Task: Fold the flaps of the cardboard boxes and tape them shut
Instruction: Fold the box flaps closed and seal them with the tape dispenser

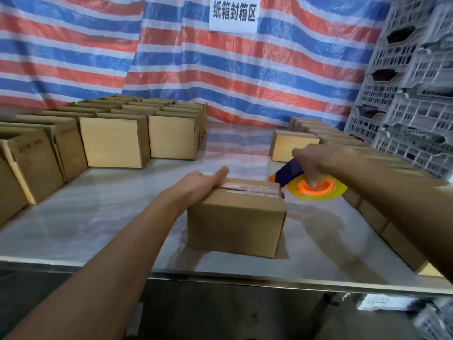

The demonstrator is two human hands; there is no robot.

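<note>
A small cardboard box (235,224) stands in the middle of the table, its flaps folded down and a strip of clear tape (252,188) running along its top seam. My left hand (198,184) presses flat on the box's top left edge, fingers straight. My right hand (316,160) grips a tape dispenser (311,186) with a blue body, an orange hub and a yellowish roll, held at the box's right top edge where the tape ends.
Rows of cardboard boxes (112,143) stand on the left and back of the metal table (98,217). More boxes (294,146) line the right side. Grey plastic crates (411,94) are stacked at the far right. A striped tarp hangs behind.
</note>
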